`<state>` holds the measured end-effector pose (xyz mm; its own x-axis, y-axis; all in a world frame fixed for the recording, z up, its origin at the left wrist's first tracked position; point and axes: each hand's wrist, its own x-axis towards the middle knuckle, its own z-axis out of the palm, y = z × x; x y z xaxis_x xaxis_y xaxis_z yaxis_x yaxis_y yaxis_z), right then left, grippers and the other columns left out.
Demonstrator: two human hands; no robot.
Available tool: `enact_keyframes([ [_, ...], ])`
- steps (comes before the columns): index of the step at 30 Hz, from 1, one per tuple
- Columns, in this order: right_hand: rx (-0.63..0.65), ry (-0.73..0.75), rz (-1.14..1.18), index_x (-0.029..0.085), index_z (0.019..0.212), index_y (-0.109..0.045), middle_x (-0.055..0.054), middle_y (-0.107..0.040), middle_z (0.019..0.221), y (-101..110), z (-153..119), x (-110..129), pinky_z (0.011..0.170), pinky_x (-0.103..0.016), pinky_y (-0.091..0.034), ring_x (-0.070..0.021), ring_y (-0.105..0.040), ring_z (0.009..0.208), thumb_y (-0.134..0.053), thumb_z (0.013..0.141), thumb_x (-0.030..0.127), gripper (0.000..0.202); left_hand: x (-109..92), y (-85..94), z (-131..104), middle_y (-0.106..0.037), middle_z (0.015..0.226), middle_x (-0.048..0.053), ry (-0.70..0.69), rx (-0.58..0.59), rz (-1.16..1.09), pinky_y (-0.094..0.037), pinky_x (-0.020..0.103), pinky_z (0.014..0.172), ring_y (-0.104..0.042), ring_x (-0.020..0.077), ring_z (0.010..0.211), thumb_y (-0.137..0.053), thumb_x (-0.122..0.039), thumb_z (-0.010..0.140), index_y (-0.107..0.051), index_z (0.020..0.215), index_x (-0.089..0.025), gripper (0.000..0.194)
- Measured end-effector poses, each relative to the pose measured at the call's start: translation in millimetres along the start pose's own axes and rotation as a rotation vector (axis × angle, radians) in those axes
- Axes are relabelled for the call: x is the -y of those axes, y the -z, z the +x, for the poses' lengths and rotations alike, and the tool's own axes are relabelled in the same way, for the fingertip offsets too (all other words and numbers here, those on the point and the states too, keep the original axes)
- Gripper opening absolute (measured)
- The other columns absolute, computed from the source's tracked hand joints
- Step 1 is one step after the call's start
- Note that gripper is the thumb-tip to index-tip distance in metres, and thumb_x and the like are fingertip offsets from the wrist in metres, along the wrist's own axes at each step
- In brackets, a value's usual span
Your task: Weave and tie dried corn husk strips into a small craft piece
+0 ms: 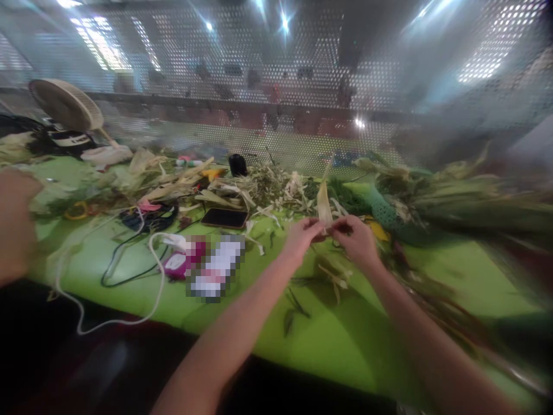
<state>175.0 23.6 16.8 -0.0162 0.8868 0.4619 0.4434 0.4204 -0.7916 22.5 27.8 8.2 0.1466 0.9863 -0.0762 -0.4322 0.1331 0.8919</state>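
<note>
Over a green desk [319,340], left hand [305,236] and right hand [358,236] are pinching a pale husk strip [324,202]

Close together, the hands are clamping the strip's lower end between thumbs and fingertips, while its tapering tip is pointing up and away beyond them. The step in hand is seeming to be fine shaping or joining at that base, though the fingers are hiding the exact point of work. The next move is probably calling for one steady pinch and a light, precise touch from the other hand, since so thin a strip is looking easy to tear or crease.

Beyond the hands, a heap of dry scraps [233,187] is spreading leftward; just right of them, a teal basket [382,204] is resting beside a leafy bundle [466,196]. Left of the left hand, a dark-screened phone [224,217] is lying near a magenta item [185,265] and a pixelated pale panel [218,268].

No brand or wording is reading clearly: the panel is masked, the magenta item's white patch is blurring, and, far left beyond the hands, a white label [71,140] below a fan [67,106] is showing only illegible marks.
</note>
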Motion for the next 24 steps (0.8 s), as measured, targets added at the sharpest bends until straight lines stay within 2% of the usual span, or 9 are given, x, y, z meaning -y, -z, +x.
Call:
enact_keyframes([
  [4,0.014,-0.058,0.095,0.019,0.078,-0.065,-0.001,-0.066,0.074,-0.6,1.4,-3.1,0.065,-0.029,-0.049,-0.0166,-0.060,0.068,-0.074,0.072,0.032,0.016,2.4,0.4,2.3,-0.070,0.080,0.005,-0.024,0.007,-0.012,-0.052,0.038,0.087,-0.065,0.0145,0.074,-0.086,-0.018,0.059,-0.065,0.086,-0.011,0.035],
  [8,0.056,-0.060,0.212,0.021,0.087,-0.070,-0.002,-0.068,0.081,1.7,3.0,-6.2,0.070,-0.031,-0.051,-0.0174,-0.062,0.074,-0.073,0.075,0.031,0.016,2.5,3.2,5.9,-0.070,0.077,0.004,-0.011,-0.031,-0.003,-0.053,0.035,0.082,-0.064,0.0135,0.069,-0.082,-0.012,0.060,-0.066,0.085,-0.011,0.030],
  [10,0.102,0.005,0.195,0.022,0.090,-0.073,-0.003,-0.068,0.085,4.9,3.9,-6.6,0.072,-0.031,-0.051,-0.0176,-0.062,0.078,-0.071,0.078,0.030,0.015,1.2,4.3,6.4,-0.070,0.078,0.004,-0.001,-0.036,-0.008,-0.052,0.032,0.079,-0.063,0.0126,0.068,-0.081,-0.011,0.060,-0.067,0.084,-0.011,0.028],
  [14,0.174,0.184,0.015,0.024,0.095,-0.075,-0.004,-0.066,0.090,12.7,5.4,-4.3,0.075,-0.032,-0.051,-0.0188,-0.062,0.084,-0.070,0.081,0.026,0.015,-0.1,5.5,5.8,-0.069,0.075,0.003,0.025,-0.030,0.008,-0.051,0.028,0.071,-0.062,0.0117,0.065,-0.079,-0.011,0.060,-0.067,0.082,-0.011,0.025],
  [21,0.179,0.403,-0.234,0.029,0.110,-0.072,-0.006,-0.063,0.108,17.5,4.5,1.3,0.085,-0.037,-0.053,-0.0228,-0.063,0.099,-0.065,0.086,0.023,0.026,-3.3,6.3,6.1,-0.068,0.073,0.003,0.054,-0.048,0.027,-0.050,0.026,0.064,-0.063,0.0120,0.063,-0.081,-0.013,0.058,-0.067,0.082,-0.012,0.027],
  [24,0.186,0.449,-0.282,0.029,0.104,-0.075,-0.006,-0.064,0.106,17.2,4.2,1.0,0.084,-0.037,-0.054,-0.0232,-0.064,0.098,-0.064,0.087,0.023,0.021,-4.7,6.6,6.4,-0.069,0.073,0.003,0.062,-0.049,0.025,-0.050,0.025,0.062,-0.062,0.0111,0.061,-0.081,-0.011,0.058,-0.067,0.082,-0.011,0.028],
])
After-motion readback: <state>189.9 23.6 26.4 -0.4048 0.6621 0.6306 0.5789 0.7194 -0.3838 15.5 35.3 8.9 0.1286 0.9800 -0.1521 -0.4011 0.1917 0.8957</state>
